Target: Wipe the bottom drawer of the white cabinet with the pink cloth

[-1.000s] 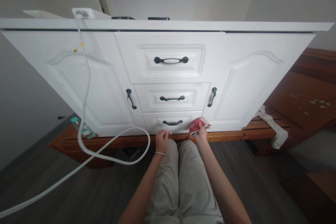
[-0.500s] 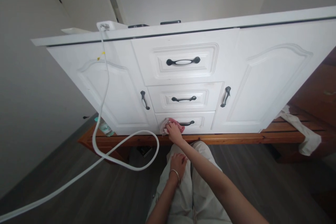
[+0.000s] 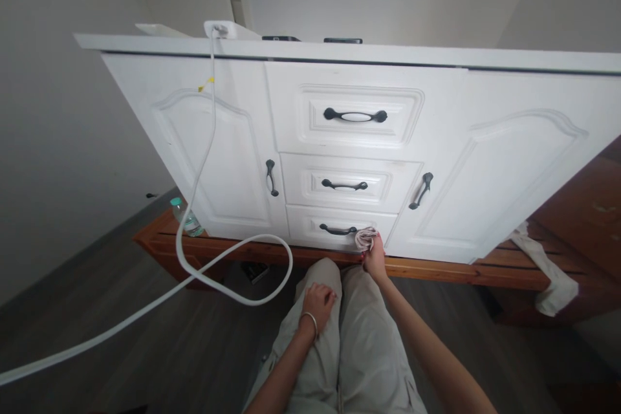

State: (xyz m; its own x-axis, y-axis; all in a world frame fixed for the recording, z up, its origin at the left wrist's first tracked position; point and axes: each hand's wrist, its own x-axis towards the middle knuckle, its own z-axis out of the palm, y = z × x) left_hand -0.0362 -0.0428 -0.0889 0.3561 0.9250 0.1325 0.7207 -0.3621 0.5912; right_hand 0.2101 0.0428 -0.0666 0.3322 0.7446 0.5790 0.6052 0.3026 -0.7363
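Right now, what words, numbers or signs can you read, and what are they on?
None can be read clearly.
Bottle: its label is too small and blurred.
Yellow tag on the white cord: too small to tell if it has writing.
Dark thing under the bench: too dim to read any marks.
Cloth in the right hand: no words that I can see.

We have shifted the cloth (image 3: 367, 239) rightward across the bottom drawer (image 3: 308, 218) with our right hand (image 3: 374, 263); our left hand (image 3: 317, 304) has dropped onto our left leg (image 3: 324, 362).
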